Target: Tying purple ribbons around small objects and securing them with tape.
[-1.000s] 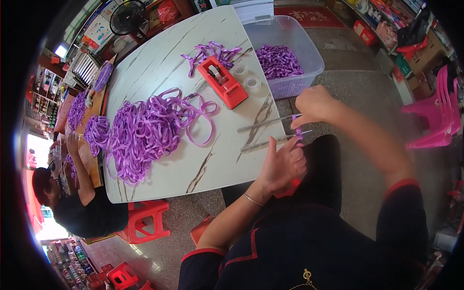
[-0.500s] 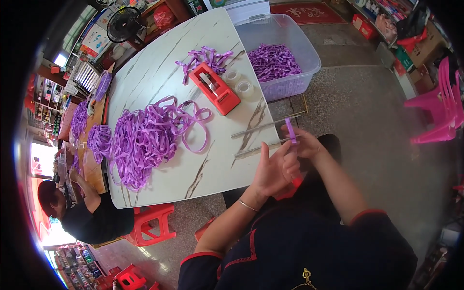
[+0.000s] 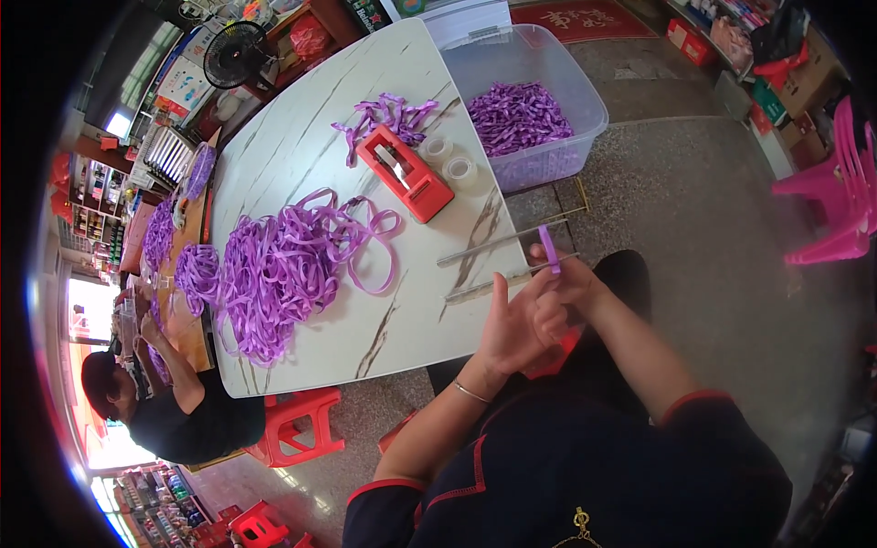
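Note:
Two thin metal rods (image 3: 489, 245) jut from the table's right edge, and a purple ribbon (image 3: 548, 248) is looped across them near their ends. My left hand (image 3: 519, 321) is beside the near rod, palm turned up, thumb standing apart and fingers loosely bent; its index fingertip reaches the ribbon's lower end. My right hand (image 3: 577, 281) is at the rod ends, closed on the ribbon, its fingers partly hidden behind the ribbon and my left hand. A large tangled heap of purple ribbon loops (image 3: 283, 274) lies on the table to the left.
On the marble-patterned table (image 3: 402, 342) stand a red tape dispenser (image 3: 406, 173), clear tape rolls (image 3: 459, 169) and a small ribbon pile (image 3: 384, 117). A clear plastic bin (image 3: 585, 119) of purple pieces is beyond the right edge. Another person (image 3: 183, 411) sits at left; pink chairs (image 3: 836, 192) stand right.
The view has shifted slightly, moving the table and seated person a little to the right. My hands stay at the rods; my right hand has moved slightly lower around the ribbon.

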